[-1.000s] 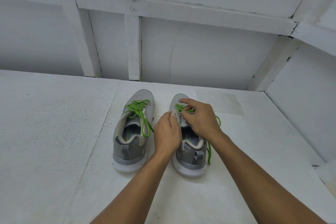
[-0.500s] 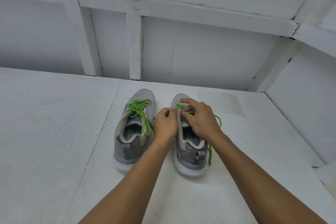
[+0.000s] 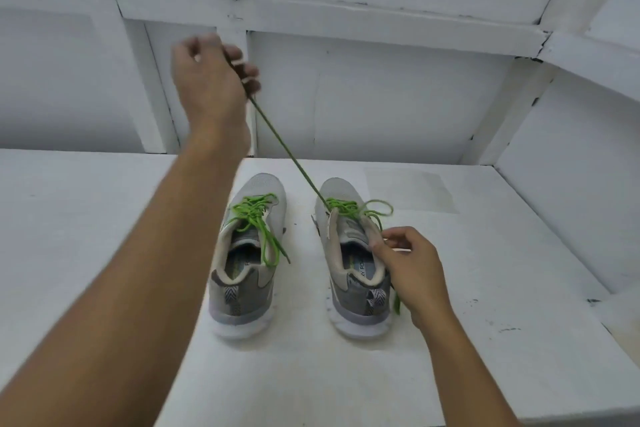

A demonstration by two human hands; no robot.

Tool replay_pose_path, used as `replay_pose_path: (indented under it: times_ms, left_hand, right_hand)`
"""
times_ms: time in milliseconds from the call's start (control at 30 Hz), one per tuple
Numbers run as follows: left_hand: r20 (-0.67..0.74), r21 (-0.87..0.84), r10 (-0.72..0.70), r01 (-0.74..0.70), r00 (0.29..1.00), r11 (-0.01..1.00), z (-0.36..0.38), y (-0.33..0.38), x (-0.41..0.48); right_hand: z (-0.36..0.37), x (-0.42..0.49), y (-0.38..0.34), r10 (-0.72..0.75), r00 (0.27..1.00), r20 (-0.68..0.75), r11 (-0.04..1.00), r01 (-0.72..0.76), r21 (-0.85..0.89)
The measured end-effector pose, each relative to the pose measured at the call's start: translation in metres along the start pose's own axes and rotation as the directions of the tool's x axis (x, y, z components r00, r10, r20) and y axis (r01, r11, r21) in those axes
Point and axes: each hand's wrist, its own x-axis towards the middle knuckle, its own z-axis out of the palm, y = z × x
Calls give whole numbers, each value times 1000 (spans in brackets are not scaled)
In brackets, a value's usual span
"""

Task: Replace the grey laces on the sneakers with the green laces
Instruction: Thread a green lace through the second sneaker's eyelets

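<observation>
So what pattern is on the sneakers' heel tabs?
Black-and-white chevron stripes on both heel tabs, clearest in the head view.

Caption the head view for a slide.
Left hand holds green lace taut above right sneaker; right hand pinches its collar.

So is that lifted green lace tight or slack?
Tight: the green lace runs straight from the raised left hand down to the right-hand sneaker.
</observation>
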Motion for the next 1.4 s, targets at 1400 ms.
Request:
replay_pose_path:
  times_ms: [1400]
  left_hand:
    - [646,726,-582,-632,493,271,14,-39,-37]
  right_hand:
    - [-4,15,-16,-41,998,49,986,48,-159]
